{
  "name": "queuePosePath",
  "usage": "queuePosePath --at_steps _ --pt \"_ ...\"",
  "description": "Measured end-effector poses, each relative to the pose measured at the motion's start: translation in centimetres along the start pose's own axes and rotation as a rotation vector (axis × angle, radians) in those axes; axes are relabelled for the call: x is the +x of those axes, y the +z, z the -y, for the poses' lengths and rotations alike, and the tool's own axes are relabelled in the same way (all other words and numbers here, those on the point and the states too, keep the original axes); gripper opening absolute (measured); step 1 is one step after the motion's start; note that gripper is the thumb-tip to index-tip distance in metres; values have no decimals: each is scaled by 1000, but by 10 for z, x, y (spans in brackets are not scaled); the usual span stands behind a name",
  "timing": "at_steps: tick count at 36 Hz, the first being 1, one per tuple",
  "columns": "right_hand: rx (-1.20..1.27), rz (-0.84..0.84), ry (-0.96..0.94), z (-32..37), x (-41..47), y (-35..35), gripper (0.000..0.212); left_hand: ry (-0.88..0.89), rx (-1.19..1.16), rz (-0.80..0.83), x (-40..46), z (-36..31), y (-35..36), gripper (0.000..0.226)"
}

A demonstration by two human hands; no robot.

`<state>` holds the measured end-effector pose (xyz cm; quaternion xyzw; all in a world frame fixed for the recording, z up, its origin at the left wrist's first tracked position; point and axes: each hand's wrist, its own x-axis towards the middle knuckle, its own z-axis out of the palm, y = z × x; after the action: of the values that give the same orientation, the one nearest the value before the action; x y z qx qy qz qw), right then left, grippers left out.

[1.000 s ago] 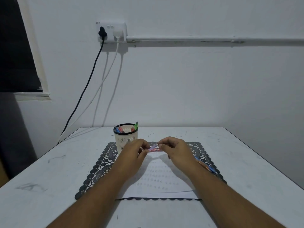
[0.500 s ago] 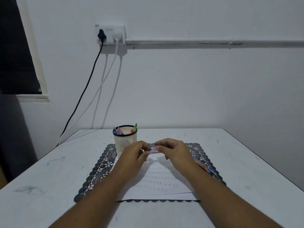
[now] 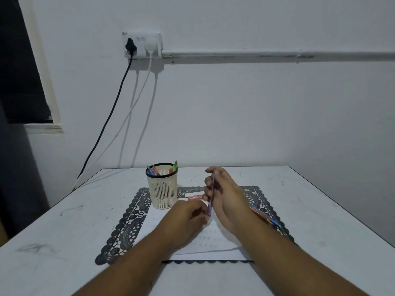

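On the dark lace mat (image 3: 132, 221), the cream mesh cup (image 3: 163, 193) holds blue, red and green pens (image 3: 154, 170) (standing upright). The left hand (image 3: 186, 218) curls at the lower end of the purple pen (image 3: 210, 207), and I cannot tell whether it grips. The right hand (image 3: 226, 195) pinches the pen's shaft above the paper (image 3: 213, 242).

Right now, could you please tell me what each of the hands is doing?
Left hand: fingers curled at the lower end of the purple pen; grip cannot be told.
Right hand: closed, holding the purple pen.
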<state>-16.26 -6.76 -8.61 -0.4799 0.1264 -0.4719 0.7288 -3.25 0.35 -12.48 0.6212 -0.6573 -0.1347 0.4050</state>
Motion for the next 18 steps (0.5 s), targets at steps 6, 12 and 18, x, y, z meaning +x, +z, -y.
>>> queuePosePath --at_steps 6,12,18 --pt "162 3 48 7 0 -1 37 -52 -93 18 0 1 -2 16" --pt "228 -5 40 14 2 -8 27 -64 -136 18 -1 -1 -3 16" --pt "256 15 33 16 1 -8 25 -82 -193 18 -3 -3 -4 20"
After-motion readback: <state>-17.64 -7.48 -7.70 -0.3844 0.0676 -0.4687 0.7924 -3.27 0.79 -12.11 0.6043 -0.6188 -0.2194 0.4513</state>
